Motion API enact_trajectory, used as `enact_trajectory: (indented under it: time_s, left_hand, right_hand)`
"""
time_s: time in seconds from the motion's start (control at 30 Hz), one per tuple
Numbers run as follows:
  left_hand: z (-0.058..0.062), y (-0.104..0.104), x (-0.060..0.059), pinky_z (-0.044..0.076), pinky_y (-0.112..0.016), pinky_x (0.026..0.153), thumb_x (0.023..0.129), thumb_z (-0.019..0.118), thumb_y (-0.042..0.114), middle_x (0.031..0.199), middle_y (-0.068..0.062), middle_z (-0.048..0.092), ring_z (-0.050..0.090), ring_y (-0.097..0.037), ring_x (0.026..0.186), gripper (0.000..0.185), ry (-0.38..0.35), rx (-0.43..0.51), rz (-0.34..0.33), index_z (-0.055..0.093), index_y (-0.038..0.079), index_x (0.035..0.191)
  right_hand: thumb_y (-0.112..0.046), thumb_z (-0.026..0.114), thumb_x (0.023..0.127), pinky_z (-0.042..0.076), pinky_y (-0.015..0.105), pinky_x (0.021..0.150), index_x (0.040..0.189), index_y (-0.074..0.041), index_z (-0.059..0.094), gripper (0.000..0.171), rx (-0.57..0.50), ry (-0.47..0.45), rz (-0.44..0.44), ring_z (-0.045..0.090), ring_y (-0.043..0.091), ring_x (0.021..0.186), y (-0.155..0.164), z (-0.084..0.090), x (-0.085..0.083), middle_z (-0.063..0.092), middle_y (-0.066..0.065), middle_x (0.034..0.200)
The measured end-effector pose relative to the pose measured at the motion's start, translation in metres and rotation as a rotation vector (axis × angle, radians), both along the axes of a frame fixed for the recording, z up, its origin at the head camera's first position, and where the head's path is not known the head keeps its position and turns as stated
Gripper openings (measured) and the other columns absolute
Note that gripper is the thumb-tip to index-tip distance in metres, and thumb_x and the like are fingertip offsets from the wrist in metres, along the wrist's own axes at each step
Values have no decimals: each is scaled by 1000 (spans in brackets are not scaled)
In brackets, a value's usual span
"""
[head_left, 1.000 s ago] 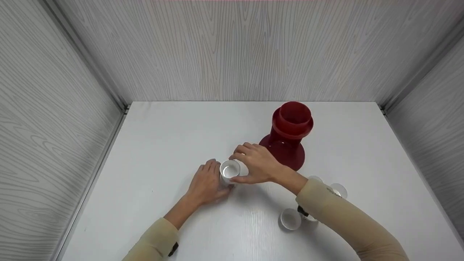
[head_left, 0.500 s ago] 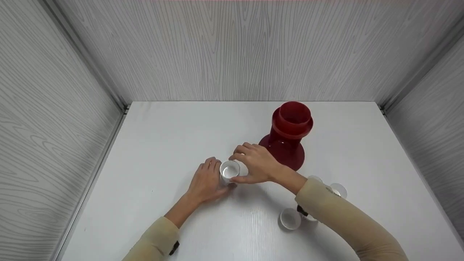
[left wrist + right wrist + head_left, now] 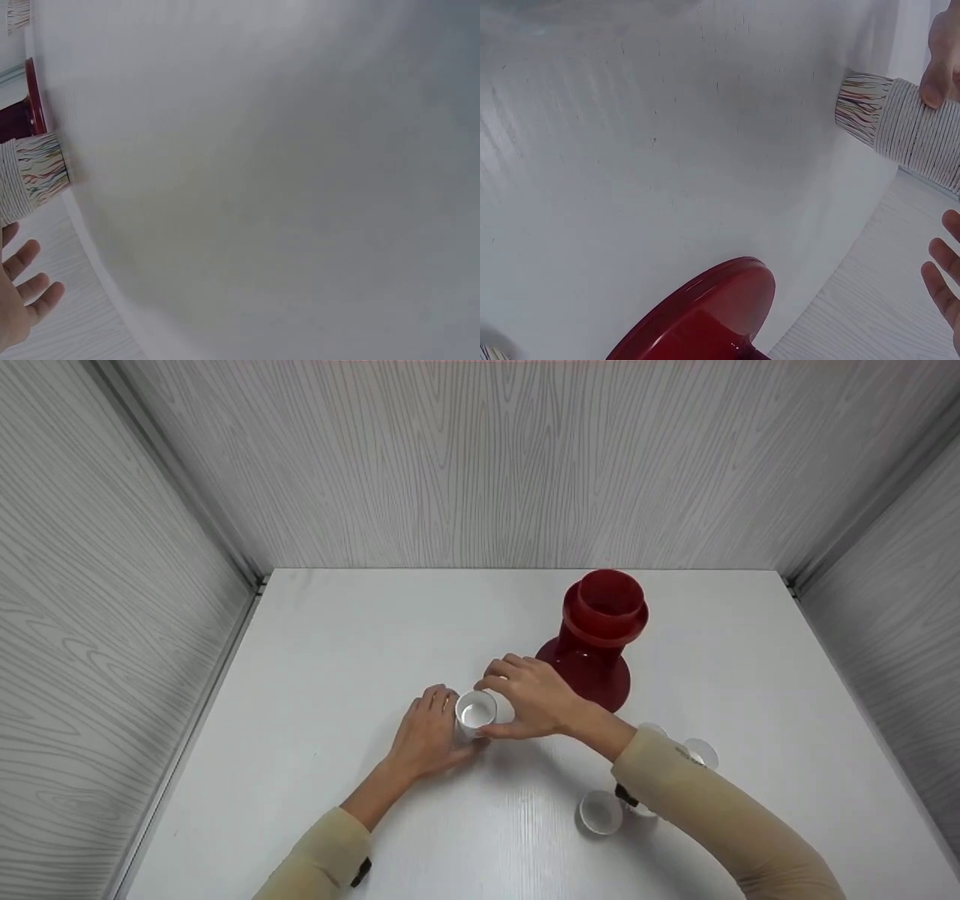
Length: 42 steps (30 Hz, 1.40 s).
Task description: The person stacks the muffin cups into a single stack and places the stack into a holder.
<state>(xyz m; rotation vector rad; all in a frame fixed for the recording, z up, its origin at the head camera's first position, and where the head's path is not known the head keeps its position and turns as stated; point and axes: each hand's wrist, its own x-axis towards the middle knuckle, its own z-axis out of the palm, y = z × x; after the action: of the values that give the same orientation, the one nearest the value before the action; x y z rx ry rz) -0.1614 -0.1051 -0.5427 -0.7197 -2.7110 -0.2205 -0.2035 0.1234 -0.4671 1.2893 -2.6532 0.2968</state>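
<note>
Here, a little below the middle of the head view, both forearms in tan sleeves reach up from the lower edge and meet at a small paper cup [image 3: 475, 711] standing upright on the white table [image 3: 360, 630]; the left hand [image 3: 430, 736] lies low on the table at the cup's left side, its fingers lightly bent against the cup wall, though whether they clasp it or only rest there I cannot tell; the right hand [image 3: 529, 697] arches over from the right, thumb and fingers curled round the cup's rim and side, gripping it; in the right wrist view a fingertip presses the cup's striped wall [image 3: 900, 127] at the upper right of the frame; just behind the right hand stands a red vase [image 3: 598, 641]; near the right sleeve, lower right, sit three more cups [image 3: 600, 812].
</note>
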Motion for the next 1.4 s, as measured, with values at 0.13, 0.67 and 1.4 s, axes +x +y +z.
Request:
enact_trajectory:
  time_s: [0.13,0.67,1.4]
  left_hand:
    - [1,1,0,57,-42,98,86,76,64,124,-13,65,61,-29,124,80,-42,19,9,60,-1,129]
    - [1,4,0,57,-45,100,85,77,63,122,-13,65,61,-29,123,79,-109,42,29,59,1,129]
    - [2,3,0,57,-47,101,86,75,64,126,-16,65,60,-32,126,81,-126,54,23,58,-1,131]
  right_hand:
    - [-68,73,86,60,37,91,128,-19,71,65,-7,7,0,66,21,111,4,2,0,72,1,122]
    - [-67,74,86,60,38,93,128,-19,72,64,-10,54,10,66,22,112,31,13,5,71,2,121]
    - [-66,78,81,59,37,89,123,-20,73,62,-19,134,34,65,21,104,79,22,28,70,0,117]
